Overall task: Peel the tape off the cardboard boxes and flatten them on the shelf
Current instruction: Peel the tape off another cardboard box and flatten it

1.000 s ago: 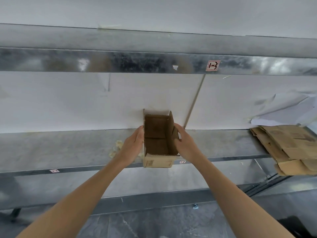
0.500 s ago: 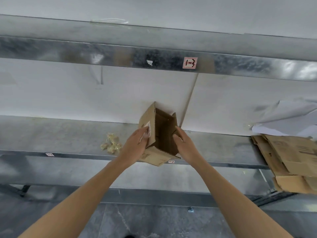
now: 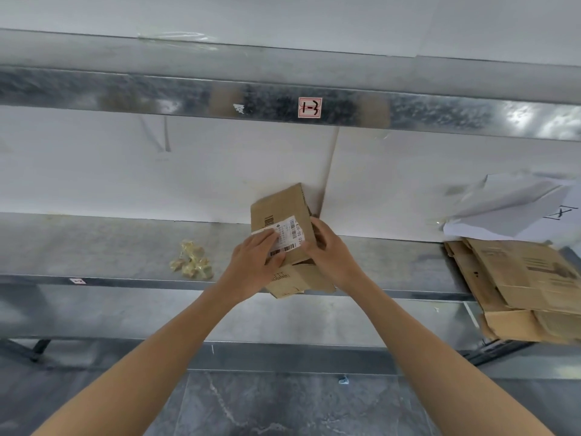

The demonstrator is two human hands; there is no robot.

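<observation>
- While gripped from two sides, leans tilted over the front edge of the shelf (image 3: 94, 247): one small cardboard box (image 3: 283, 209), with its lower end sticking out past that edge.
- On the upturned face of the box: a white label (image 3: 287, 234) with barcodes.
- Left hand (image 3: 254, 269): fingers laid across the label, thumb lower on the same face, holding the left side of the box.
- Right hand (image 3: 330, 256): fingers curled round the right edge of the box, fingertips hidden behind the cardboard.
- Cannot tell whether the box touches the shelf or hangs just above it.
- Left of the box and well apart from it, lying on the shelf: a small clump of crumpled yellowish tape (image 3: 191, 259).
- Far right on the shelf: a pile of flattened cardboard (image 3: 528, 284), hanging over the front edge, with a creased white paper sheet (image 3: 503, 209) behind it.
- Above: the metal rail (image 3: 125, 92) of an upper shelf, bearing a small red-and-white sticker (image 3: 310, 107).
- Below: a dark stone floor (image 3: 283, 404).
</observation>
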